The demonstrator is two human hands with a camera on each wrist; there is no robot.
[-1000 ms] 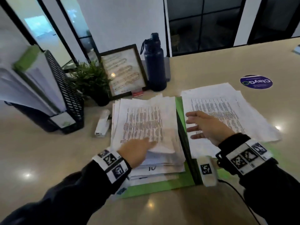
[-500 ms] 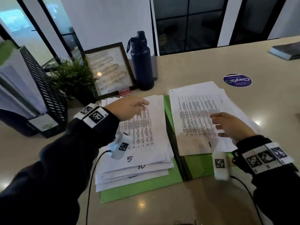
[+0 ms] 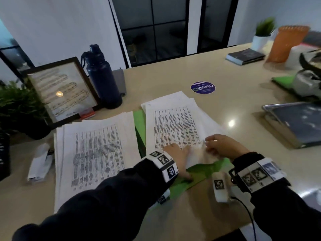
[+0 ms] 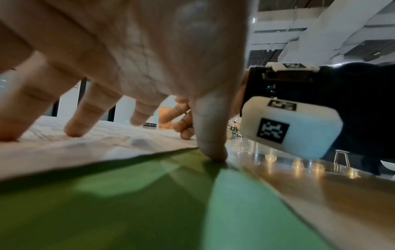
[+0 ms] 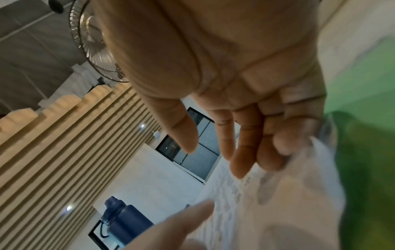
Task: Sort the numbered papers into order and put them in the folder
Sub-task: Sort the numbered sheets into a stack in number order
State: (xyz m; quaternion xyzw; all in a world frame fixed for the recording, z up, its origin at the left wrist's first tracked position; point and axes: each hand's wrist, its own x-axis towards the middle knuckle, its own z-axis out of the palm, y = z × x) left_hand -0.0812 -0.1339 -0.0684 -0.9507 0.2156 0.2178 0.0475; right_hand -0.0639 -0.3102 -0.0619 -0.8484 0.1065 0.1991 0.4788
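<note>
An open green folder [image 3: 199, 173] lies on the table with a stack of printed papers on each half. The left stack [image 3: 97, 153] is untouched. My left hand [image 3: 178, 152] reaches across and presses its spread fingers flat on the lower edge of the right stack [image 3: 175, 126]. Its thumb tip [image 4: 211, 152] rests on the green folder [image 4: 128, 203]. My right hand [image 3: 224, 146] is at that stack's lower right corner. Its loosely bent fingertips [image 5: 275, 152] touch a raised, blurred paper edge [image 5: 278, 203], and the thumb stays apart. No page numbers are readable.
A dark blue bottle [image 3: 104, 79], a framed picture [image 3: 60, 91] and a plant [image 3: 15, 108] stand behind the left stack. A white stapler-like object [image 3: 40, 162] lies to its left. On the right are a metal-edged tablet or laptop [image 3: 295, 124], a bag [image 3: 311, 80] and a book [image 3: 245, 56].
My left hand left the left stack and crossed over to the right stack's lower edge. My right hand slid down to that stack's lower corner. The head view swung right.
</note>
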